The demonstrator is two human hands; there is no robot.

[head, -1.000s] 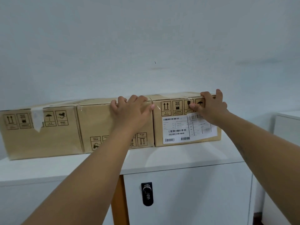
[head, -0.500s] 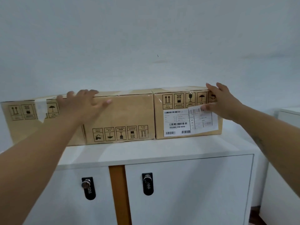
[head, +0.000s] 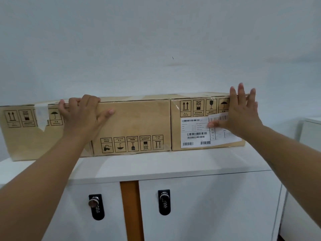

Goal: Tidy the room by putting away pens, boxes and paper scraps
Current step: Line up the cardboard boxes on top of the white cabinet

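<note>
The left box [head: 22, 140], middle box [head: 139, 119] and right box [head: 194, 105] are sitting side by side on the white bench [head: 173, 164]. The left hand [head: 83, 117] is hooking its fingers over the left box's top edge, with its thumb on the middle box. The right hand [head: 241, 115] is touching the right box, fingers straight and spread.

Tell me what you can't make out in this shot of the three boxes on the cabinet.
Head view only:
- Upper seam between left box and middle box: hidden by the left hand.
- shipping label on right box: print too small, partly covered by the right hand.
- Box contents: boxes are closed.
- Digits on the lock dials: too small.
</note>
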